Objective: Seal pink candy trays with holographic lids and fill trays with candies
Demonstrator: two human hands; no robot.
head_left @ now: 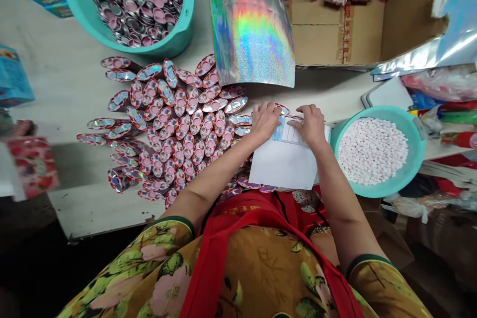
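A white sheet (283, 164) with a blue printed panel (292, 130) along its top lies on the table edge in front of my body. My left hand (266, 121) rests at the panel's left edge, its fingers stretched forward and thumb on the print. On the right side, my right hand (312, 125) reaches over the panel, thumb and fingers apart. Many small oval-topped packs (186, 129) with strawberry-red print stand crowded to the left; some have pink caps, others shiny silver tops. What lies beneath the sheet is hidden.
A teal basin (186, 15) holds pink-and-silver caps. Another teal basin (419, 159), full of white pellets, stands at right. Holographic film (257, 35) curves down at the back beside a cardboard box (316, 42) of printed packs. Blue boxes (15, 77) sit far left.
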